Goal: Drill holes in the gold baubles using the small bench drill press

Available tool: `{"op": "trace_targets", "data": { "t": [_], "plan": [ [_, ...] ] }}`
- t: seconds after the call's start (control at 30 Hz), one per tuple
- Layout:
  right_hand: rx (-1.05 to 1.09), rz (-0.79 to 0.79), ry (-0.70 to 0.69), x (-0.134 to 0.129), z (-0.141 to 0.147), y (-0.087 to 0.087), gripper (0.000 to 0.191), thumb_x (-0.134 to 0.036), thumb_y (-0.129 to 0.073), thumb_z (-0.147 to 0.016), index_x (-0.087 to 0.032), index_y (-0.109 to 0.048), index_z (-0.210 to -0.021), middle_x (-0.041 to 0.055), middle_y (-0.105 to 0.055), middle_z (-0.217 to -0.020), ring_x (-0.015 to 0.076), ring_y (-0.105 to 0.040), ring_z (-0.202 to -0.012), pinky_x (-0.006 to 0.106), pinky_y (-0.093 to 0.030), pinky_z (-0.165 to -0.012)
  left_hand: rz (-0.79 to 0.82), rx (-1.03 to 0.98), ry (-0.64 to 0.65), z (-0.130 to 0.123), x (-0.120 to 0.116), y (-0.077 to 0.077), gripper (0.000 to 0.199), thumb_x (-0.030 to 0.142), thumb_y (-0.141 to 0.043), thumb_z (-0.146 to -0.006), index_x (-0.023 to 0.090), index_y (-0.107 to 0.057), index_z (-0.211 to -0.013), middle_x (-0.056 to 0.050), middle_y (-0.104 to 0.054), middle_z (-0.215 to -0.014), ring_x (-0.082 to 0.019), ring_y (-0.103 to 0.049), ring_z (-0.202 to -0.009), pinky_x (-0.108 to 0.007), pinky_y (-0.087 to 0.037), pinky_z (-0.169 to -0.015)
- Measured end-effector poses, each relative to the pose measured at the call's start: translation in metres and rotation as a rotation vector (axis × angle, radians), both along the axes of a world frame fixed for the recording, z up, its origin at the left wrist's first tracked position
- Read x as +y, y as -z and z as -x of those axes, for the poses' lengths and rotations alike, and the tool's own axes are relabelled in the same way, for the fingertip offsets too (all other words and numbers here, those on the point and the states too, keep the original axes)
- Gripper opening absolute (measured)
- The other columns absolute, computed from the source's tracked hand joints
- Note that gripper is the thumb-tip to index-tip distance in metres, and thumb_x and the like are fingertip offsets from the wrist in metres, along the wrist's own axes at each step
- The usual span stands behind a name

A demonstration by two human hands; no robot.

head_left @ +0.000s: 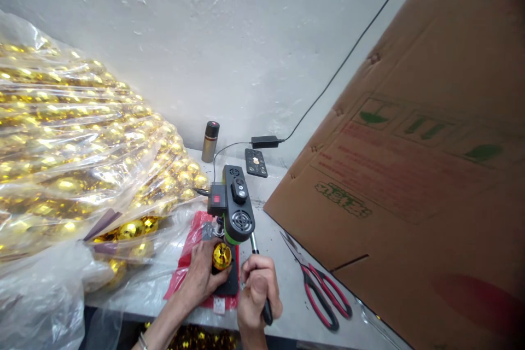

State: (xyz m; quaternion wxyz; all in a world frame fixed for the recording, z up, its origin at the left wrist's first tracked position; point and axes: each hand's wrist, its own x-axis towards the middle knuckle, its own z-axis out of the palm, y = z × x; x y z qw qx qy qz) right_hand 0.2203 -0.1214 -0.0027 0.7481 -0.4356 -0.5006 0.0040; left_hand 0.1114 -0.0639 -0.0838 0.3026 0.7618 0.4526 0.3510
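In the head view my left hand (202,269) grips a gold mirrored ball (222,256) beneath the front end of a black bench machine (239,202). The machine has round grilles, a green band low down and a dark base. My right hand (259,290) is wrapped round the black handle (267,313) of a metal lever at the machine's right side. Under the base lies a red plastic sheet (185,262). Whether the ball touches the machine's underside cannot be made out.
Clear plastic bagging (82,158) full of gold balls fills the left. Red-and-black scissors (318,284) lie beside a large cardboard box (394,175) on the right. Behind the machine are a phone (256,162), a power adapter (264,141) with cable, and a cylindrical bottle (210,142).
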Motion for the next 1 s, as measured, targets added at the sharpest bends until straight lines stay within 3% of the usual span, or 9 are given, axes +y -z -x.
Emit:
{"op": "trace_targets", "data": {
  "t": [0.57,1.0],
  "plan": [
    [0.002,-0.022,0.060,0.0035,0.0013,0.0026,0.039,-0.028,-0.043,-0.111,-0.022,-0.049,-0.073,-0.0022,-0.052,-0.073,0.0121,-0.053,-0.063,0.028,-0.046,-0.061,0.037,-0.031,0.006,-0.0005,-0.0001,-0.0036,0.049,0.029,-0.074,-0.080,0.021,-0.065,-0.128,-0.012,-0.073,-0.115,-0.035,-0.066,-0.109,-0.056,-0.054,-0.098],
    [0.015,-0.058,0.024,0.0067,-0.0008,0.0064,0.038,-0.029,-0.044,-0.110,-0.022,-0.049,-0.073,-0.0038,-0.051,-0.073,0.0120,-0.052,-0.063,0.029,-0.046,-0.063,0.042,-0.027,0.000,-0.0022,-0.0013,-0.0082,0.048,0.029,-0.074,-0.082,0.018,-0.065,-0.128,-0.015,-0.073,-0.117,-0.037,-0.067,-0.111,-0.058,-0.054,-0.098]
  ]
}}
